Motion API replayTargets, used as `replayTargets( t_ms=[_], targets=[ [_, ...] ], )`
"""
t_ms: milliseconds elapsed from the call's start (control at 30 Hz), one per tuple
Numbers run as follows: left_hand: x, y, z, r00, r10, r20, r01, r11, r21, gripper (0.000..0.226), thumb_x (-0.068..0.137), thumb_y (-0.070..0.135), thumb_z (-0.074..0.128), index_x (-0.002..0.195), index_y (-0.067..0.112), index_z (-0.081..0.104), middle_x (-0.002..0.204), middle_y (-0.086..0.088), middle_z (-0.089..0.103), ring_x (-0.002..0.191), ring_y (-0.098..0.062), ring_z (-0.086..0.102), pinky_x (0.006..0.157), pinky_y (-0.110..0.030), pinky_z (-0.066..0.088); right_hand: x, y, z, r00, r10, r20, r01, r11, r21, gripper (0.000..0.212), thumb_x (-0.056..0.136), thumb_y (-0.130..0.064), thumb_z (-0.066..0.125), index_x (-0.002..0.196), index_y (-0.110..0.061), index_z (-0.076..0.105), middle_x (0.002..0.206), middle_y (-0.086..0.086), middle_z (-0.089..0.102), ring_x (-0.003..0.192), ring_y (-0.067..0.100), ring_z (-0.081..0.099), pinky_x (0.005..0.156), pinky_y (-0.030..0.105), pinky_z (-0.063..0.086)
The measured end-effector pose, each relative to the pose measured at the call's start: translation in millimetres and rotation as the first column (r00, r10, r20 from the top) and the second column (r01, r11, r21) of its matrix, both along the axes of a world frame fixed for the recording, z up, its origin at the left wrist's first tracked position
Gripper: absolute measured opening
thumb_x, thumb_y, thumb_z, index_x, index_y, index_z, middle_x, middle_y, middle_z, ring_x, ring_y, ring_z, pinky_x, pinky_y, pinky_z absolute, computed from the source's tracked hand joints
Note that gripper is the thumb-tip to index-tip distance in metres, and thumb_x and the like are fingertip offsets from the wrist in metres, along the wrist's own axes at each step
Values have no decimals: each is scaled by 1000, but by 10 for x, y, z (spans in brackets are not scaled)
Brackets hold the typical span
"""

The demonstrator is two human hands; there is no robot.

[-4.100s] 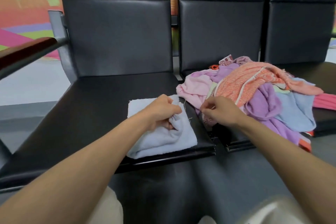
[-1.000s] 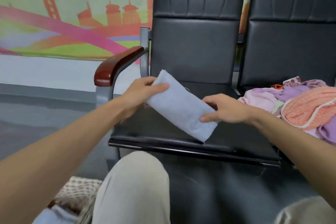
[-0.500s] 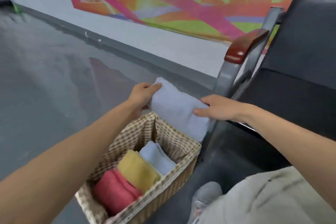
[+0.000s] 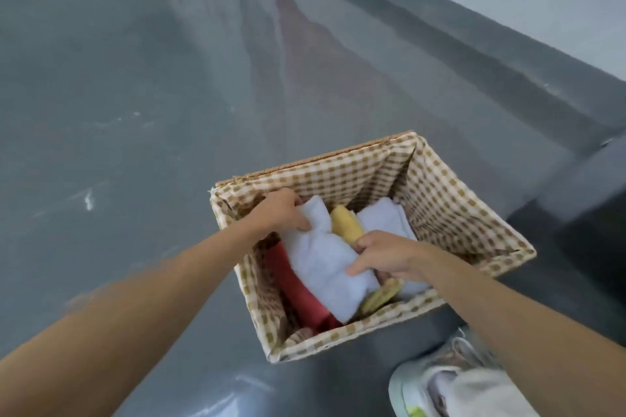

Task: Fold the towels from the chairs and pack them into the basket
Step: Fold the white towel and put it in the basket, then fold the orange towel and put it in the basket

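Pale blue folded terry towel, already down inside the basket. Lies slantwise over the towels packed there, held at both ends and not yet let go.

Nearest, at the lower right: a light-coloured sports shoe, close beside the basket's front corner. Next, two bare forearms reaching down and in. Right hand: grips the nearer end of the towel, thumb on top, fingers curled under. Left hand: pinches the farther end, fingers bent round the fold, close to the basket wall. Underneath: a red folded towel on the left, a yellow rolled towel and a second pale folded towel toward the right. Also something yellowish and woven below the right hand; cannot tell what. Around all this: the square wicker basket with beige checked cloth lining. Beyond: glossy grey floor, then a dark skirting strip.

Looks like the placing step. Risk of the fold springing open if one end is released before the other. Risk of wasted room if left lying across instead of tucked into a gap. Risk of crushing the yellow roll with a hard push.
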State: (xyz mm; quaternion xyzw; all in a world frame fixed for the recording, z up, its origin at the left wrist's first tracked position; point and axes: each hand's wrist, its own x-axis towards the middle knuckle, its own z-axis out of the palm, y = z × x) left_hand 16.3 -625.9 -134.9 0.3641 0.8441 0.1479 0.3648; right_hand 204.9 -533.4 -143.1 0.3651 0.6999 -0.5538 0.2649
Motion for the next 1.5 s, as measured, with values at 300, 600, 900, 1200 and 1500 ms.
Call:
replayTargets(
  t_ms=[300, 600, 900, 1200, 1500],
  targets=[
    [10, 99, -693, 929, -285, -238, 212, 933, -291, 20, 89, 32, 60, 95, 13, 53, 111, -13, 60, 103, -31, 58, 74, -34, 43, -427, -334, -500, 951, 246, 184, -283, 936, 208, 33, 84, -27, 71, 104, -8, 53, 93, 11, 57, 83, 25, 61, 79, 36, 55],
    [223, 289, -189, 816, -462, -346, 407, 886, -223, 30, 87, 33, 64, 107, 10, 61, 106, -5, 65, 92, -24, 61, 77, -38, 53, -122, -145, 165, 937, 306, 170, -344, 715, 609, 23, 89, -8, 56, 66, -8, 55, 69, 11, 54, 69, 23, 54, 62, 33, 44],
    [1527, 961, 1325, 771, -589, -240, 632, 664, 399, 20, 92, 22, 64, 106, 10, 70, 104, -5, 72, 99, -18, 66, 89, -29, 49, 1646, 370, 1964, 998, -45, 49, -21, 492, 870, 20, 87, -21, 62, 100, -11, 73, 106, 6, 71, 102, 24, 64, 83, 27, 47],
    [3722, 1519, 2482, 556, -789, -261, 728, 311, 611, 14, 92, 22, 62, 102, 18, 70, 90, 10, 69, 86, -4, 64, 77, -15, 46, 4106, 136, 2897, 858, -487, -162, 316, 253, 914, 14, 88, -28, 60, 95, -22, 72, 90, -9, 66, 94, 14, 59, 81, 25, 44],
    [5721, 1764, 2495, 292, -916, -276, 809, 83, 581, 14, 90, 27, 61, 102, 25, 68, 99, 9, 68, 94, -6, 62, 86, -21, 46, 5856, 46, 2555, 566, -773, -286, 391, -53, 919, 14, 81, -17, 59, 82, -17, 73, 88, 4, 73, 90, 21, 65, 72, 25, 45]
  ],
)
